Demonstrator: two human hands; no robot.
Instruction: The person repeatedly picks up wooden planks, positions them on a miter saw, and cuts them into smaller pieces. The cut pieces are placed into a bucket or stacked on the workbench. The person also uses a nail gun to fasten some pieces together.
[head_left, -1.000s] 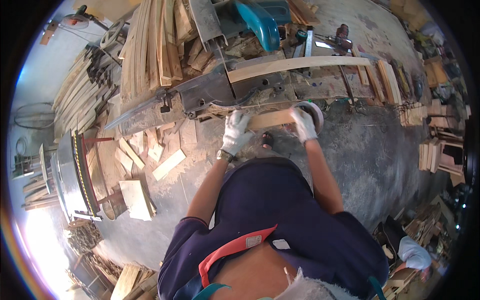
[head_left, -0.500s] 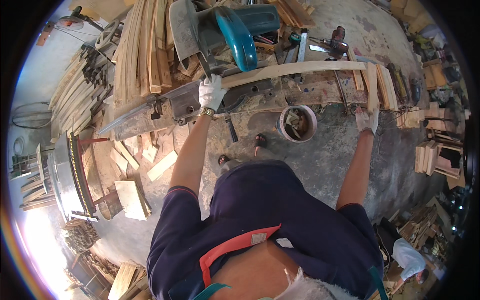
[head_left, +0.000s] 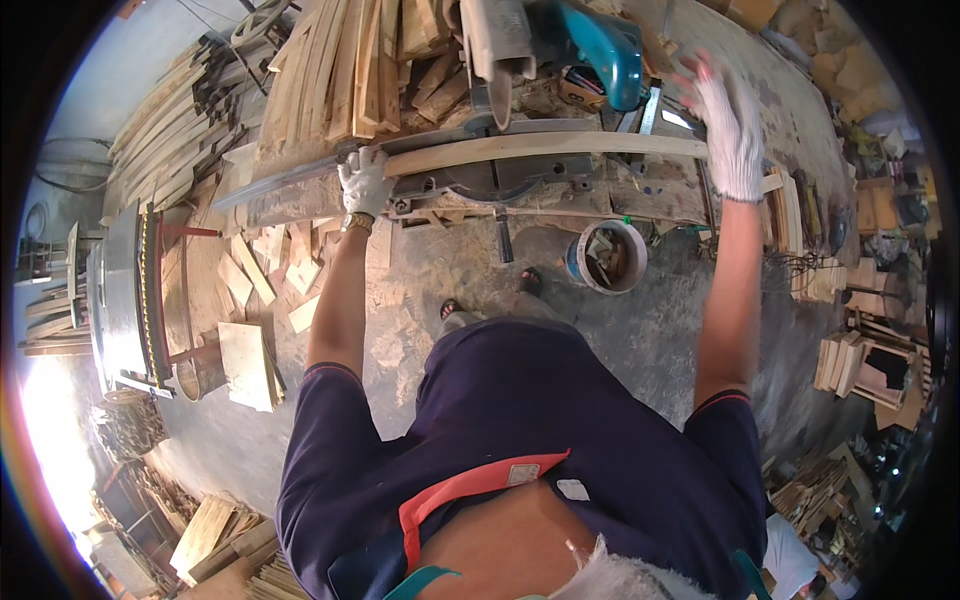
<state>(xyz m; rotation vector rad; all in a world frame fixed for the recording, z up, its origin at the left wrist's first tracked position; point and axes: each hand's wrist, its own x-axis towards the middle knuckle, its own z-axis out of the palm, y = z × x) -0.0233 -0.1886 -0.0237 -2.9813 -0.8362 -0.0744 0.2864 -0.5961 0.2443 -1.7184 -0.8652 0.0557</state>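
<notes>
A long wooden strip [head_left: 540, 146] lies across the bed of a miter saw [head_left: 490, 183], along its fence. My left hand [head_left: 364, 182], in a white glove with a watch at the wrist, closes on the strip's left end. My gloved right hand [head_left: 728, 135] is raised beside the strip's right end, its fingers spread and slightly blurred, with nothing visible in them. Above the strip stands the saw's grey blade guard [head_left: 497, 45], with its teal housing [head_left: 605, 60] to the right. The saw's black handle [head_left: 504, 236] points toward me.
Long boards [head_left: 320, 70] are stacked behind the saw on the left. A white bucket [head_left: 622, 258] of wood scraps stands below the bench. Offcuts [head_left: 245, 362] lie on the floor at left. Short wooden pieces [head_left: 782, 215] rest at the bench's right end.
My left hand and the strip have shifted left relative to the saw. The right hand has left a short wooden piece at the bench's right end and risen farther away from me.
</notes>
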